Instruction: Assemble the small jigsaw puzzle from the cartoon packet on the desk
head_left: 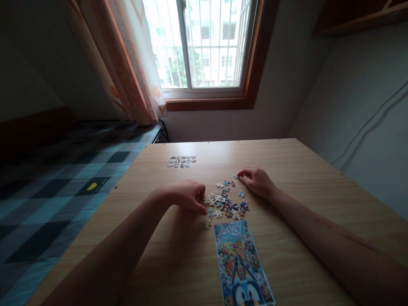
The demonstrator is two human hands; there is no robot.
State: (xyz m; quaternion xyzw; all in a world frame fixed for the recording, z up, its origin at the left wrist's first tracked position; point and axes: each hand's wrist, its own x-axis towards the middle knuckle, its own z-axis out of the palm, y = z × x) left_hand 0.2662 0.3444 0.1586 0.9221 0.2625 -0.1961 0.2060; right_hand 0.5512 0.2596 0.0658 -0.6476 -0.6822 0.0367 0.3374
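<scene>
A heap of loose jigsaw pieces (225, 203) lies in the middle of the wooden table (287, 161). My left hand (186, 195) rests at the heap's left edge, fingers curled and pinched at a piece I cannot make out. My right hand (256, 179) sits at the heap's upper right, fingers closed on a small piece (236, 176) on the table. A joined strip of puzzle pieces (182, 161) lies further back to the left, away from both hands. The colourful puzzle picture card (242, 265) lies flat just in front of the heap.
A bed with a blue checked cover (57, 187) runs along the table's left side. Behind the table are a barred window (210, 46) and an orange curtain (127, 63). A grey wall with a cable (366, 127) stands to the right.
</scene>
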